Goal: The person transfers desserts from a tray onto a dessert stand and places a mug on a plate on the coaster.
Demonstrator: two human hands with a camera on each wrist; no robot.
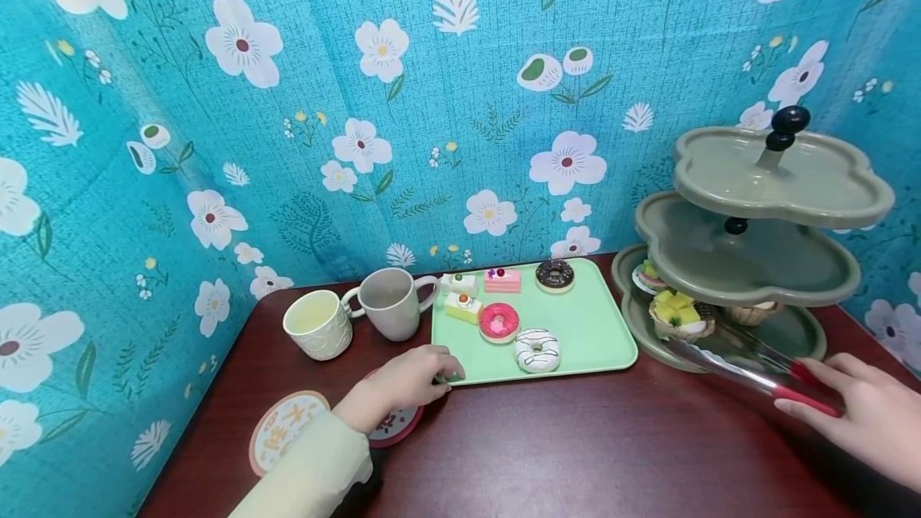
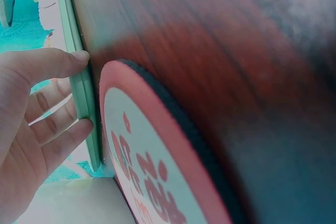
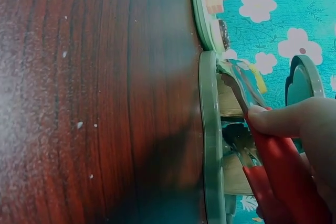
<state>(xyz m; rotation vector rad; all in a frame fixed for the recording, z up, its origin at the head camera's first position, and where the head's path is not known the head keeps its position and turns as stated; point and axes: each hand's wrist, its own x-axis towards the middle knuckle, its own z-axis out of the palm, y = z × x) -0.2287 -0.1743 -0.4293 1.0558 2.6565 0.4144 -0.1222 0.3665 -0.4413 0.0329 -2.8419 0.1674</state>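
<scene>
My left hand (image 1: 412, 378) holds the front left rim of a light green tray (image 1: 593, 334), its fingertips over the edge in the left wrist view. On the tray lie a pink donut (image 1: 499, 323), a white striped donut (image 1: 536, 351), a chocolate donut (image 1: 555, 275) and several small cake slices (image 1: 501, 281). My right hand (image 1: 856, 414) grips metal tongs by their red handles (image 3: 286, 166). The tong tips reach onto the bottom tier of a grey-green three-tier stand (image 1: 748, 262), right at a fruit tart (image 1: 675, 315). The tart's far side is hidden.
A cream cup (image 1: 319, 326) and a grey two-handled mug (image 1: 392, 306) stand left of the tray. Two round coasters (image 1: 288, 428) lie near my left arm, one partly under it. Other pastries (image 1: 751, 313) sit low on the stand. A blue floral cloth hangs behind.
</scene>
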